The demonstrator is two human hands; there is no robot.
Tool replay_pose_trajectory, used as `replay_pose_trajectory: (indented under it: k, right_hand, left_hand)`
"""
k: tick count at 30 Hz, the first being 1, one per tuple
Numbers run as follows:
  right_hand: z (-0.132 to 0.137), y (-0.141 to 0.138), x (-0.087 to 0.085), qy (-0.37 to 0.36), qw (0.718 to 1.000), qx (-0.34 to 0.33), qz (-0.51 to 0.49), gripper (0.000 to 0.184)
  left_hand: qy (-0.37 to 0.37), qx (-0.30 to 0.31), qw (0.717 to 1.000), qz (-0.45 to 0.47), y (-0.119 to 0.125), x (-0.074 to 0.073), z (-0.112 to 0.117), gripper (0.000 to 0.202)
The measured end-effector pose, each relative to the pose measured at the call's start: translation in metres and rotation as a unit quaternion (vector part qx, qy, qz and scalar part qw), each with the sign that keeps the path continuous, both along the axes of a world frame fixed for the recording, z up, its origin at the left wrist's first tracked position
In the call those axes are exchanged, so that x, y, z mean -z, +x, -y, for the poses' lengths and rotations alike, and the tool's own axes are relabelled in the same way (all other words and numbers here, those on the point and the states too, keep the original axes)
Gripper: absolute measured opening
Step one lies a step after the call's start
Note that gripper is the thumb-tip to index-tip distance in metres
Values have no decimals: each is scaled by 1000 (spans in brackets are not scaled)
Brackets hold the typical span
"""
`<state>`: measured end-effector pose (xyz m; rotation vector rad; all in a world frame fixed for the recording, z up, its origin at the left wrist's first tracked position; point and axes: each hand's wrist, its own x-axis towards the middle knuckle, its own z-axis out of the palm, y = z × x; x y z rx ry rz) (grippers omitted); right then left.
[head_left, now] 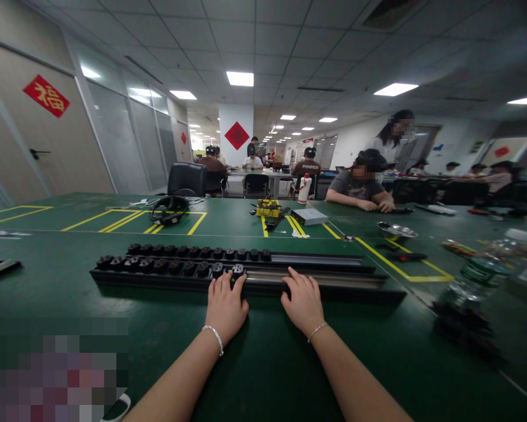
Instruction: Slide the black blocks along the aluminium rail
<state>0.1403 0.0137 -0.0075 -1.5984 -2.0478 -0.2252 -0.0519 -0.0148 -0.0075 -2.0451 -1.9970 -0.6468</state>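
Two long black tracks with a metallic strip in their channels lie across the table before me: a front track [316, 279] and a rear track [320, 259]. Round black socket-like pieces stand in a row along the left part of each. My left hand [226, 305] lies over the near edge of the front track, fingers spread, fingertips beside the row's rightmost round piece [237, 269]. Farther right, my right hand [304, 300] rests its outstretched fingers on the same track's edge, by the bare channel. Neither hand visibly grasps anything.
On the green table [157, 328] are a black headset [169, 210], a yellow object with cables [267, 207], a white box [309, 217], a metal bowl [397, 230] and a water bottle [483, 266]. Across it sits another person [360, 184].
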Motion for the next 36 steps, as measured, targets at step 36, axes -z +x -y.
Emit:
replay_pose_trajectory:
  k: [36]
  right_hand:
    - [0,0,0,4,1000,-3,-8,32]
  left_hand:
    - [-7,13,1000,7,-4,0,-1,57]
